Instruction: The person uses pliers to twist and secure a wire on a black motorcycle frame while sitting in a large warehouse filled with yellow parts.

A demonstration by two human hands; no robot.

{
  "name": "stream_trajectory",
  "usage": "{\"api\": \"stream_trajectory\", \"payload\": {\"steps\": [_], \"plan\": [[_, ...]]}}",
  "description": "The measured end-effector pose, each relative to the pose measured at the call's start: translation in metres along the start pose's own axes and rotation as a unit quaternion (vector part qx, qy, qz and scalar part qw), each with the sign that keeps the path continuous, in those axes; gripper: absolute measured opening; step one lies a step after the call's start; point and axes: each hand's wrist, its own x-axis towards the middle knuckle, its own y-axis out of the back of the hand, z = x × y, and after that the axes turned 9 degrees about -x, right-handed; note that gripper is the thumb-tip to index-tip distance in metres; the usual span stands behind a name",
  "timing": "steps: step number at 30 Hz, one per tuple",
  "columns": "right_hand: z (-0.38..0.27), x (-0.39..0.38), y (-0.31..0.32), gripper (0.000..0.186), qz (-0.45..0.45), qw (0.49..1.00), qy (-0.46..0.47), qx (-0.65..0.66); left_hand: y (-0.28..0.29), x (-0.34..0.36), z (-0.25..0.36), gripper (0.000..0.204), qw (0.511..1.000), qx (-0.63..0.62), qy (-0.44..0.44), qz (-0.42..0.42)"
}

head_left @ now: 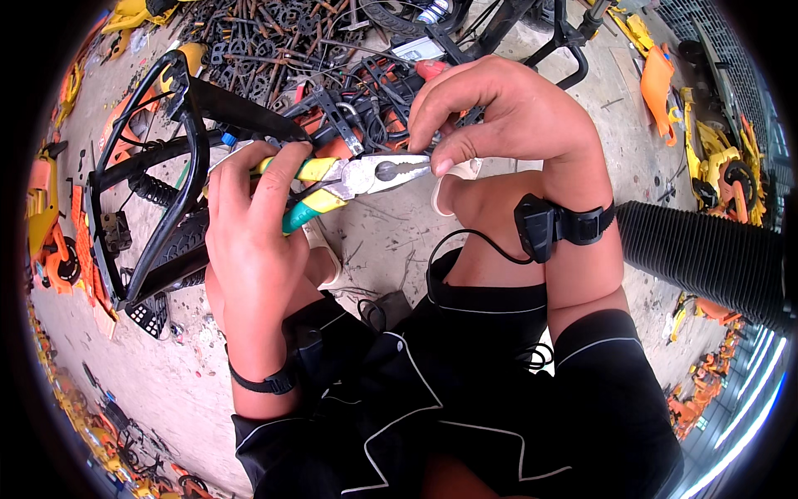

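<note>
Concrete floor (174, 391) shows between the shins and in a broad stretch at lower left, dotted with small debris. Dark fisheye rim closes off the corners. Room around the hands is bounded ahead by a scrap heap (266, 50) of dark, rusty metal parts, at left by a black bicycle frame (196, 141), at right by a black ribbed hose (702, 258) that runs in from the side to behind the right forearm. Black pedal (148, 318) at the frame's lower end. Orange curved panel (657, 87) on the floor upper right, yellow and orange parts (731, 175) stacked beyond it. Red piece (430, 69) peeks out behind the right hand. Thin black cable (434, 258) loops from the right wrist device (540, 229) down by the knee. Left wrist has a black strap (270, 382).

Combination pliers (359, 176), yellow-green handles, are up in front of the knees, nose pointing right. Left hand (253, 220) wraps the handles, jaws slightly parted. Right hand (519, 108): thumb and index curled close together, narrow gap, thumb right at the plier tips; cannot tell if anything small is pinched.
</note>
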Motion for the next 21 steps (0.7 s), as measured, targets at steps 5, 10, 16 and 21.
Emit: {"api": "stream_trajectory", "payload": {"steps": [5,10,16,21], "plan": [[-0.0002,0.0012,-0.0002,0.026,0.0,1.0,0.006,-0.009,0.0,-0.0008,-0.0004,0.067,1.0,0.015,-0.004,0.002],[0.0004,0.0016,-0.0007,0.027,-0.012,1.0,-0.006,-0.013,-0.0003,-0.0007,-0.0007,0.063,1.0,0.025,-0.013,0.008],[0.0013,0.0016,-0.0007,0.027,-0.013,1.0,-0.003,-0.026,-0.0015,-0.0005,-0.0019,0.06,0.999,0.037,-0.026,0.014],[0.0028,0.002,-0.002,0.027,-0.011,1.0,-0.005,-0.02,-0.0005,-0.0003,-0.0012,0.06,0.999,0.04,-0.024,0.011]]}}
